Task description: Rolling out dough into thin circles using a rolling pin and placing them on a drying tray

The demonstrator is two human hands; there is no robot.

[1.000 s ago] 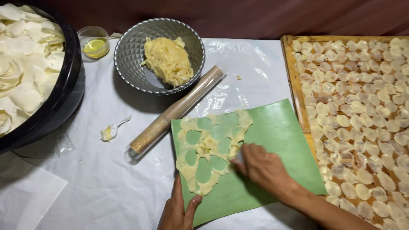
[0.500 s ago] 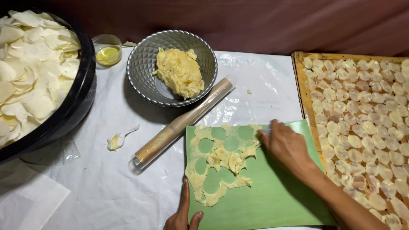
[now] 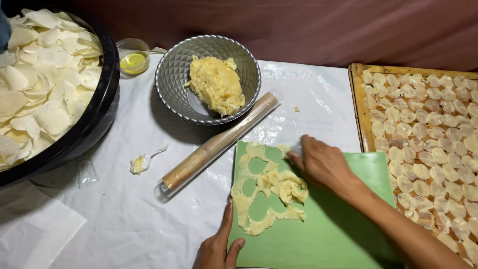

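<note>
Gathering dough scraps (image 3: 271, 192), green sheet (image 3: 343, 224)

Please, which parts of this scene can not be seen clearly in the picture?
Head view only:
- Right hand covers the dough scraps under its fingers.
- Left hand and green sheet: cut off by the bottom edge.
- Black tub and wooden tray: cut off by side edges.

Bright, even light from above; soft shadows fall left of the grey bowl (image 3: 177, 74) and rolling pin (image 3: 219, 142). Mild glare on the white tabletop (image 3: 114, 219) covering beyond the bowl. Focus sharp, edges slightly stretched.
</note>
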